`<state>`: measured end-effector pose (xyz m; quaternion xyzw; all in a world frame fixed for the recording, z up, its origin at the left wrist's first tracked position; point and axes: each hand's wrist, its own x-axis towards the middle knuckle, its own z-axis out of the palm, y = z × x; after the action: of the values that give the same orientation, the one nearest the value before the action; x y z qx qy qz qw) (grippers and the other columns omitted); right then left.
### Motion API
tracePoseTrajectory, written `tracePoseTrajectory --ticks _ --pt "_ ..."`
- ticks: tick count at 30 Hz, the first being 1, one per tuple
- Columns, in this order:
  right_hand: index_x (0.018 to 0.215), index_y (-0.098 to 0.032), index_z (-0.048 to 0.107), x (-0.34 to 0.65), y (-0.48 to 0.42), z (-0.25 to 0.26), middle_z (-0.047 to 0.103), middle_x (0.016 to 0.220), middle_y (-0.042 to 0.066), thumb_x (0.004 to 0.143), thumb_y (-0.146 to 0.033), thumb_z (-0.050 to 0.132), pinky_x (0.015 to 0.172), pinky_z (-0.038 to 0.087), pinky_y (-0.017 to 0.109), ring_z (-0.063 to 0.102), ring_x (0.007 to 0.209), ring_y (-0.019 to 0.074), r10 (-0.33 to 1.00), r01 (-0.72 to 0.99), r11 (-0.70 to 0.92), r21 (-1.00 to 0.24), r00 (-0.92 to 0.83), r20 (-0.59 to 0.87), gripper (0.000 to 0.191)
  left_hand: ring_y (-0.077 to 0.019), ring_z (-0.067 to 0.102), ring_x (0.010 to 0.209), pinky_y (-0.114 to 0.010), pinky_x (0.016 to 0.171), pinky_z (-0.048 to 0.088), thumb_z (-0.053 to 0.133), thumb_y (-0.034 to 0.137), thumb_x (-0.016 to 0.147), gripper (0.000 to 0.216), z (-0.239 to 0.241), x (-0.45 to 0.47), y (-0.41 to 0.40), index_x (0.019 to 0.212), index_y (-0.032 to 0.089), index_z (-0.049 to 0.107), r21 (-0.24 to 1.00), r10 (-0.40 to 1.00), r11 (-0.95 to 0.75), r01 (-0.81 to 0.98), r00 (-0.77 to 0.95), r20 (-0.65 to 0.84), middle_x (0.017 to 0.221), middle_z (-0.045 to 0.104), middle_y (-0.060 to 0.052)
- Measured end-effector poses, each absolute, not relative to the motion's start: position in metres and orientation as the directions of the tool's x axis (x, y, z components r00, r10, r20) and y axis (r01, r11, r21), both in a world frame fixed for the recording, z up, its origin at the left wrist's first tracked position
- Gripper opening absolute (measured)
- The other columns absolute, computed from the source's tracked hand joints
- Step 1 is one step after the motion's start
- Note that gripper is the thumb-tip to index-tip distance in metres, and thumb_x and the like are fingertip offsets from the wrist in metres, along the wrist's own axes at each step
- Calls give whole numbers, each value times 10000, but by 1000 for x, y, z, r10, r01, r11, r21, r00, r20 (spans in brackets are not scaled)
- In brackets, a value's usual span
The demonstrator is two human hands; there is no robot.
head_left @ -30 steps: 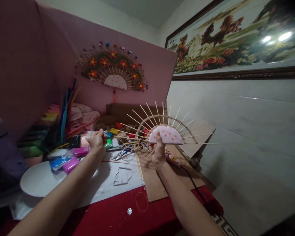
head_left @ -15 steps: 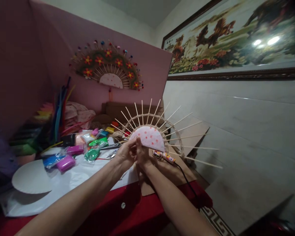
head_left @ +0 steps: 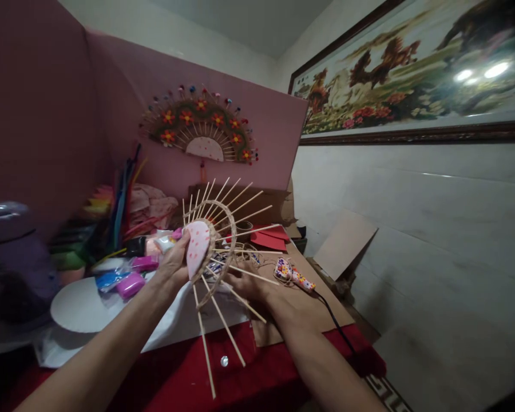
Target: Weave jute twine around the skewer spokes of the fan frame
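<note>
My left hand (head_left: 173, 264) grips a half-made fan (head_left: 208, 246): a pink dotted half-disc with a woven rattan arc and several bare bamboo sticks fanning out. The fan is turned on edge, its sticks pointing right and down toward me. My right hand (head_left: 249, 283) sits behind the sticks, low over the brown cardboard sheet (head_left: 313, 306), fingers spread near a coil of rattan; nothing shows in its grasp. A flower-patterned glue gun (head_left: 292, 273) with a black cord lies just right of it.
A finished flowered fan (head_left: 201, 130) hangs on the pink board. Clay packets (head_left: 131, 281), a white disc (head_left: 75, 303), pipe cleaners (head_left: 122, 197) and red paper (head_left: 269, 237) crowd the red-covered table (head_left: 240, 377). A white tiled wall stands at the right.
The fan passed from my right hand to my left and turned from facing me to edge-on. My right hand dropped to the cardboard.
</note>
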<state>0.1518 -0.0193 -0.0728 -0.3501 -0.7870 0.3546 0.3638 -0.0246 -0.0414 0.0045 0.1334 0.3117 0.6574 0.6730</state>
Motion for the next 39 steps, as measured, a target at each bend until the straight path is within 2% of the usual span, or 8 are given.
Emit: tracePoseTrajectory --ticks 5,9,12,16,21,28,34,39 --pt "560 -171 533 156 -14 -79 416 475 -46 718 -533 633 442 253 215 328 445 68 852 -23 139 -990 -506 132 407 -186 696 613 -311 670 586 471 95 878 289 10 -40 -51 1144 103 584 487 972 59 -871 -61 -226 685 718 -83" --pt "510 -182 415 164 -9 -72 344 459 -65 661 -542 688 413 210 210 274 415 52 851 -383 -38 -923 -496 171 476 -200 700 621 -343 693 587 467 187 901 281 12 -45 -56 1140 108 591 448 990 24 -894 -42 -136 712 726 -105" --pt "602 -190 429 168 -6 -67 311 487 -93 610 -412 770 405 191 192 225 416 40 909 -468 -91 -879 -400 119 407 -203 700 617 -351 705 584 438 268 919 319 11 -45 -56 1162 119 582 441 995 35 -897 -11 -101 716 728 -110" --pt "728 -197 498 169 -3 -69 318 480 -109 633 -404 764 382 141 195 198 395 40 905 -344 -21 -939 -405 128 350 -193 698 606 -335 703 583 460 319 902 332 10 -46 -57 1156 145 586 419 991 35 -907 -24 -134 701 726 -91" --pt "635 -162 532 165 -4 -73 374 469 -87 640 -428 752 388 161 199 256 395 32 921 -140 133 -981 -350 174 345 -190 691 583 -328 639 591 520 157 871 165 9 -47 -57 997 115 617 431 981 -24 -902 -104 -162 669 714 -90" --pt "693 -160 616 171 -2 -68 411 499 -81 624 -389 764 399 159 207 259 407 33 933 -179 129 -975 -311 181 281 -165 683 596 -300 623 590 533 -6 786 215 9 -48 -58 914 135 632 454 986 -109 -884 -154 -63 701 714 -65" --pt "591 -141 624 179 8 -68 526 542 -34 505 -360 811 456 268 206 407 478 58 955 -61 205 -977 -204 213 301 -149 673 598 -277 601 582 582 2 742 231 5 -57 -52 894 173 620 470 968 -160 -868 -232 -98 701 700 -14" --pt "602 -158 575 188 10 -68 512 514 -43 551 -411 782 429 281 198 403 437 59 953 -84 111 -990 -275 130 331 -147 666 591 -297 611 585 567 45 769 145 -1 -63 -46 852 155 615 505 966 -170 -846 -245 -87 697 697 -19"
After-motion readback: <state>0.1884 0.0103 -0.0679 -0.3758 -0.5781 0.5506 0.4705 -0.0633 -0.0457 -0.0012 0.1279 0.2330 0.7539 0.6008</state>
